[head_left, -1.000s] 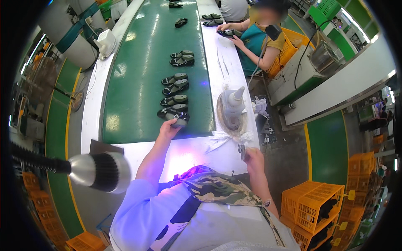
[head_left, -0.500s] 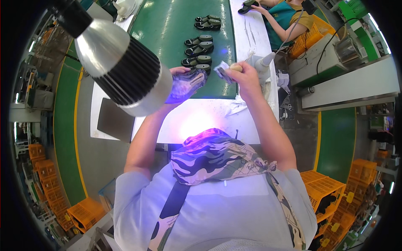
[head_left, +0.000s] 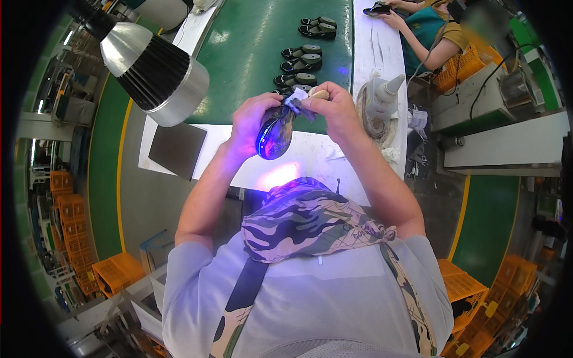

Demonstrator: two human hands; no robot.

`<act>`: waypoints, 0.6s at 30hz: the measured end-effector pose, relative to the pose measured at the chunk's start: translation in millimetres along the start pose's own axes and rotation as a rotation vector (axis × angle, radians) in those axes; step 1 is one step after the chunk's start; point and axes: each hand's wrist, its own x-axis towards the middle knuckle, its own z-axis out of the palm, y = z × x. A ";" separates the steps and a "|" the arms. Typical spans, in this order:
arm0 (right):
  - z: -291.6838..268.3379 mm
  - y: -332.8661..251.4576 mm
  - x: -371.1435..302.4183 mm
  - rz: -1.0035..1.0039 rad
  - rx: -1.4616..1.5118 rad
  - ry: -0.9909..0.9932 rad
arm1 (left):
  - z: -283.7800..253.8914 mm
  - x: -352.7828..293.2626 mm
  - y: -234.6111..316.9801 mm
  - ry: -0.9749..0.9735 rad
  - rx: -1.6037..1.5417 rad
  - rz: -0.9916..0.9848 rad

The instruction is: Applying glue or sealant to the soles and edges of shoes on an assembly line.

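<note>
My left hand (head_left: 252,121) is closed around a dark shoe (head_left: 276,138), its rounded, glossy end pointing toward me under violet light. In my right hand (head_left: 335,113) is a pale-handled tool (head_left: 320,94), pinched between thumb and fingers. A whitish cloth (head_left: 296,98) with dark stains is bunched at the tool's end and meets the far part of the shoe. The tool's working tip is hidden by that cloth. Just beyond my hands, pairs of black shoes (head_left: 301,62) with grey-green insoles lie in a column on the green belt (head_left: 250,53).
A silver and black lamp (head_left: 156,71) hangs at the left over the white table edge (head_left: 239,172). A dark flat sheet (head_left: 176,150) lies at the table's left. On the right stand a white nozzle bottle (head_left: 387,92) and a coiled roll (head_left: 376,124). Another person (head_left: 433,39) handles a shoe.
My right hand has moved left, bringing the cloth onto the shoe. My left hand has turned the shoe so its rounded end points toward me. The whole view has shifted slightly.
</note>
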 end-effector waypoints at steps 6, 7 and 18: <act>-3.5 -16.0 -10.5 0.045 0.063 -0.056 | 12.5 2.3 9.8 -0.056 0.123 -0.080; -5.0 -21.0 -11.3 0.026 0.056 -0.073 | 15.0 3.0 13.1 -0.056 0.125 -0.085; -16.3 -50.9 2.0 -0.105 -0.274 -0.126 | 17.0 18.3 39.1 -0.643 -0.222 -0.724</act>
